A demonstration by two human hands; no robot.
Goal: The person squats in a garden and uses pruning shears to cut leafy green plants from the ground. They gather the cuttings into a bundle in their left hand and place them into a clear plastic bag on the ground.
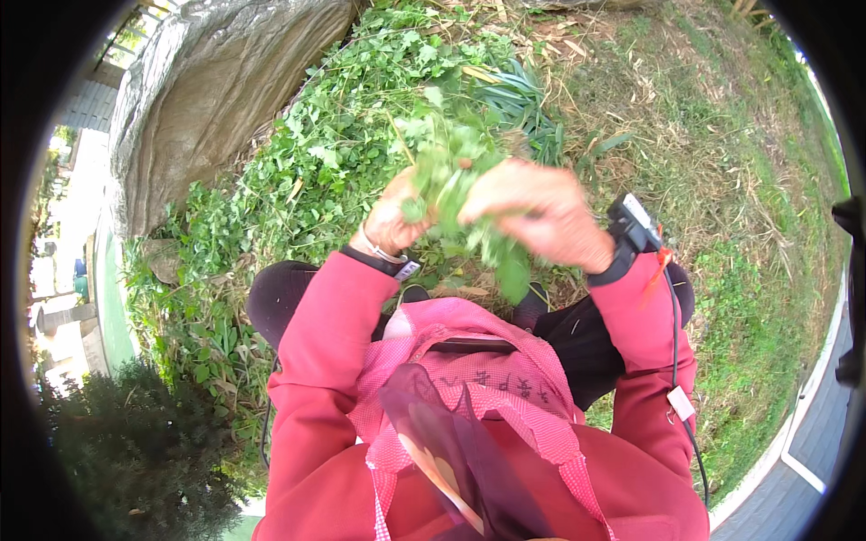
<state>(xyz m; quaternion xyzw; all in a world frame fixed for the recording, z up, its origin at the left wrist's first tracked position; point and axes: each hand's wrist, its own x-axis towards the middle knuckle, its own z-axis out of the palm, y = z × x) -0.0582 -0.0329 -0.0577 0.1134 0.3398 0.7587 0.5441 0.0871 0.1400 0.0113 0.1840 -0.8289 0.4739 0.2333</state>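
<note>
A bunch of leafy green stems is held up between my hands, blurred by motion. My left hand is closed around the lower stems on the left side. On the right, my right hand has its fingers bent against the bunch, with leafy stems hanging below it; the blur hides whether they grip any stem. Low green plants with lobed leaves cover the ground just beyond. Behind the bunch lies a heap of long, strap-like green leaves.
A large rock rises at the upper left, with a smaller stone below it. A dark shrub is at the lower left. Dry grass spreads to the right. A cable runs along my right sleeve from a wrist device.
</note>
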